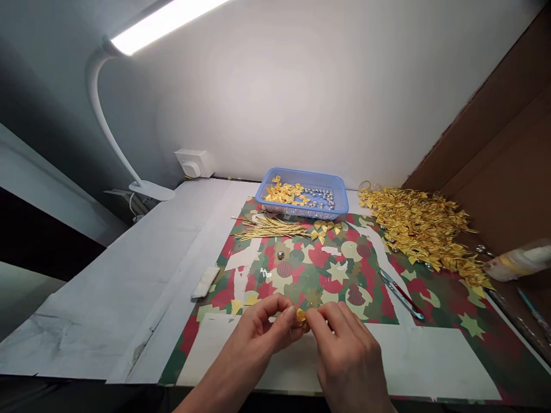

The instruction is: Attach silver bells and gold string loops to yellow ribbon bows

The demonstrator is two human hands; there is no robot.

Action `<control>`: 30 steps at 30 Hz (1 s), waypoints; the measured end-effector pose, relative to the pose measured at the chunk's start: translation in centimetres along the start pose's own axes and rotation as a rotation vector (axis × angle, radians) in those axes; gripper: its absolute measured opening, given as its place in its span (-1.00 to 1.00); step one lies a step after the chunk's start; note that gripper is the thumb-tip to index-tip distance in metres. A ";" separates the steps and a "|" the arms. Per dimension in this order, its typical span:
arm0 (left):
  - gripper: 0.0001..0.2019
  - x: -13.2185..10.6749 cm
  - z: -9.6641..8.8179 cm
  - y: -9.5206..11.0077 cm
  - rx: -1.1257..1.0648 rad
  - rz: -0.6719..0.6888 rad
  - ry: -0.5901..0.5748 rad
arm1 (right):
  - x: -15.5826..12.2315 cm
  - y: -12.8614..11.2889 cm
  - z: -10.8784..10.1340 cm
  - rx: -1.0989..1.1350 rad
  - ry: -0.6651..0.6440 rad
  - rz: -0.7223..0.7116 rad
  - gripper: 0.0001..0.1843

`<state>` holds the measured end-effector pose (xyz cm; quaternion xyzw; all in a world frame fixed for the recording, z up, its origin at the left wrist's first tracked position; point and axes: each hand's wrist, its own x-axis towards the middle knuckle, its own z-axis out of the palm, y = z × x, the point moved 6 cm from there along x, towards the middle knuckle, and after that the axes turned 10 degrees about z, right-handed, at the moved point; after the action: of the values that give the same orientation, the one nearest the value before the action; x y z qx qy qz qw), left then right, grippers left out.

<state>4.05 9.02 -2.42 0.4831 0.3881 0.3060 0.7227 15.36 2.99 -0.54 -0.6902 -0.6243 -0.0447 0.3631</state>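
In the head view a small gold ribbon bow (pixel 301 315) is pinched between my two hands near the front of the table. My left hand (pixel 267 332) grips it from the left between thumb and forefinger. From the right, the fingertips of my right hand (pixel 348 347) close on its edge, hiding part of it. Beyond them lie a silver jingle bell (pixel 280 255), a few loose gold bows (pixel 318 235) and a bundle of gold twist ties (pixel 271 228). A blue plastic basket (pixel 301 213) holds more bows and silver bells.
Tied gold bows form a big heap (pixel 422 223) at the right, beside a cardboard wall (pixel 495 120). A slim tweezers-like tool (pixel 402 296) lies right of my hands. A white bottle (pixel 520 261) rests at far right; a lamp (pixel 103 115) and folded white cloth (pixel 205 283) are left.
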 end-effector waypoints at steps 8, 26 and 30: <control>-0.67 0.6 0.4 -0.4 -0.013 0.005 -0.010 | 0.5 0.4 0.4 0.273 -0.136 0.093 -0.71; -0.72 0.3 0.4 -0.9 -0.174 -0.052 -0.084 | 0.5 5.0 3.7 1.061 -0.254 0.806 -0.74; -0.73 0.2 0.0 -1.3 -0.229 -0.088 -0.082 | 0.4 5.9 4.2 1.236 -0.225 0.903 -0.70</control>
<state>4.20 8.72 -3.69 0.3921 0.3417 0.2961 0.8011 19.10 5.93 -6.04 -0.5503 -0.2273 0.5346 0.5998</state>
